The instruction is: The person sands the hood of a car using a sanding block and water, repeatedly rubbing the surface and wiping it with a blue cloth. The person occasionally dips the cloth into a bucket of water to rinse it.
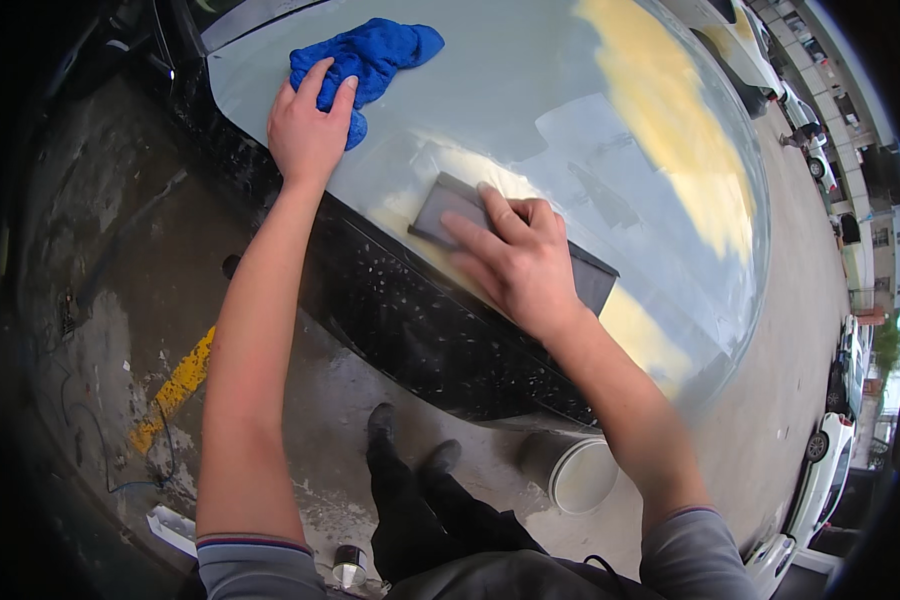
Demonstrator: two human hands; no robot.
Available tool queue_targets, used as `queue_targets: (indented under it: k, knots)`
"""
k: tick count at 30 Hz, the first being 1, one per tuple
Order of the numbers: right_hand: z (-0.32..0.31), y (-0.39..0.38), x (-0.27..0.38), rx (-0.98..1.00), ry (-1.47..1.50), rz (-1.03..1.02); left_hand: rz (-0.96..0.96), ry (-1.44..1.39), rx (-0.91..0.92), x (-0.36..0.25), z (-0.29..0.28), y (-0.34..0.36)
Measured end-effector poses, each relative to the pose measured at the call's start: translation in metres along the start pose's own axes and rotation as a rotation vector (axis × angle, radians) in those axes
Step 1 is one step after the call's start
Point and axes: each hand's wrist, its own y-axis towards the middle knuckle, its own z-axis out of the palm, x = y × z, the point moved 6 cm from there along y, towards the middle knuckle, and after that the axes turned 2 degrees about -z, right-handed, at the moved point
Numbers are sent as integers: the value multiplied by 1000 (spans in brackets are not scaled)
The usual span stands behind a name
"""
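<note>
A large car panel, probably a hood, lies in front of me, coated grey with yellowish filler patches. At its far left, my left hand presses down on a crumpled blue cloth, its fingers curled into the fabric. My right hand grips a long dark sanding block wrapped in grey abrasive paper. The block lies flat on the panel near its front edge, over a pale yellow patch. My fingers cover the block's middle, and they are slightly blurred.
Below the panel's edge is the car's black, speckled front. A round bucket and a small can stand near my feet. A thin hose and yellow floor line lie at left. Parked cars line the right.
</note>
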Motion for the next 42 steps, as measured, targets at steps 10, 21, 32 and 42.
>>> queue_targets:
  k: [10,21,32,42]
  knots:
    - [3,32,-11,-25,-19,-21,-6,-16,-12,-7,12,-5]
    - [-3,21,-20,-34,-19,-6,57,21,-55,6,15,7]
    - [-8,10,-19,-91,-135,32,2,36,-6,16,24,3]
    - [-4,-10,1,-48,-184,46,-64,-14,-95,-18,1,-2]
